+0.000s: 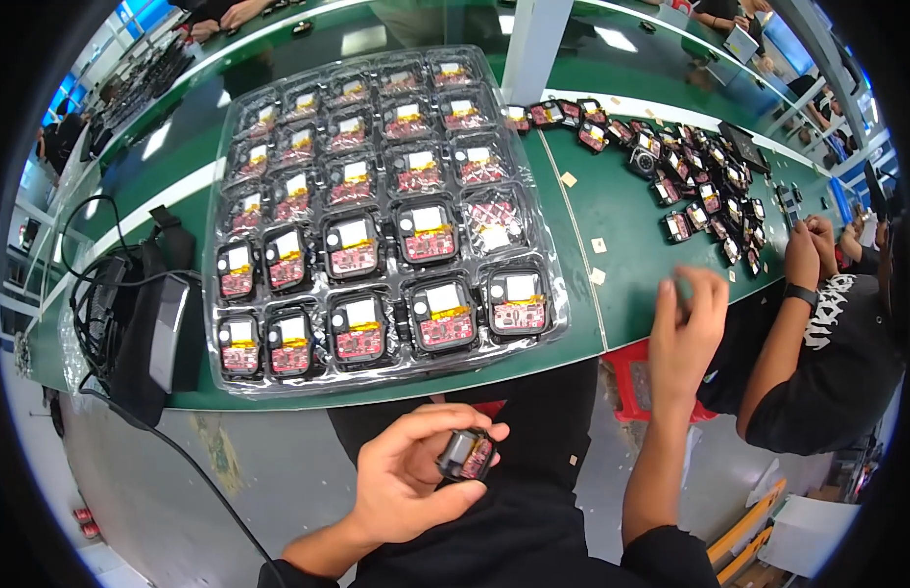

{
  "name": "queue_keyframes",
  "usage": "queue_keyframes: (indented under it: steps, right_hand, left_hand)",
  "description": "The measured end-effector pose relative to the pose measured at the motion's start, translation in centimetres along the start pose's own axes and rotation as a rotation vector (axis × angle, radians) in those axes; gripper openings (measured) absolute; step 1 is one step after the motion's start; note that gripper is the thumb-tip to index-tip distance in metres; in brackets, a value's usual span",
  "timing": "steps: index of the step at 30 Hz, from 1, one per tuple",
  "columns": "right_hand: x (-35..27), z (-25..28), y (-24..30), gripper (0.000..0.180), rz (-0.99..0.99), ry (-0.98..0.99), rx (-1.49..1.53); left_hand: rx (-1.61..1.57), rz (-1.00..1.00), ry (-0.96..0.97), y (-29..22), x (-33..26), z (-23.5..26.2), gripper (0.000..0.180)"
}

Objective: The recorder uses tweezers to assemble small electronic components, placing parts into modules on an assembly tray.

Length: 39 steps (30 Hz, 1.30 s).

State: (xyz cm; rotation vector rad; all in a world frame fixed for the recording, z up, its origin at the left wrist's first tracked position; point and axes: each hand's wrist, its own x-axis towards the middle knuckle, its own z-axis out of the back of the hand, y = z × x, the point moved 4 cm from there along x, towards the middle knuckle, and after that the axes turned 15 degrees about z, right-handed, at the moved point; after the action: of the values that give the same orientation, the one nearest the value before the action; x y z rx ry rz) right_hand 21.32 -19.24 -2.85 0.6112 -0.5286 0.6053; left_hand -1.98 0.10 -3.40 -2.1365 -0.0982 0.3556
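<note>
My left hand (414, 482) is low over my lap, its fingers closed around a small black module with a red circuit board (467, 456). My right hand (688, 328) is raised at the green table's front edge, fingertips pinched together; whether something tiny sits between them I cannot tell. In front of me lies a clear plastic tray (563, 323) with rows of the same black modules, each showing a red board and a white label. One cell in the tray's right column (494, 220) looks different, with no black module visible in it.
A loose pile of the same modules (705, 186) stretches along the table (622, 211) at the right, with small tan squares (598, 245) scattered near it. A co-worker's arm (798, 294) works at the right. A black device with cables (142, 333) sits at the left edge.
</note>
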Motion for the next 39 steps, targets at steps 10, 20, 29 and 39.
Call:
queue_keyframes:
  steps: [10,20,29,39]
  right_hand:
    - [3.3,-2.2,-2.9,0.040,-0.145,0.150,-0.334]
    - [3.0,-1.9,-2.9,0.029,-0.121,0.068,-0.262]
    - [3.0,-1.8,-3.1,0.029,-0.130,0.070,-0.266]
    - [2.9,-1.7,-3.1,0.024,-0.085,0.062,-0.214]
  left_hand:
    - [1.015,-0.582,-0.099,-14.6,3.6,-4.6,0.024]
    - [1.395,-0.442,-0.260,-14.4,13.0,-4.0,0.015]
    - [1.643,-0.603,-0.192,-13.3,13.8,-3.4,0.008]
    - [1.775,-0.422,-0.178,-13.8,13.6,-4.0,0.010]
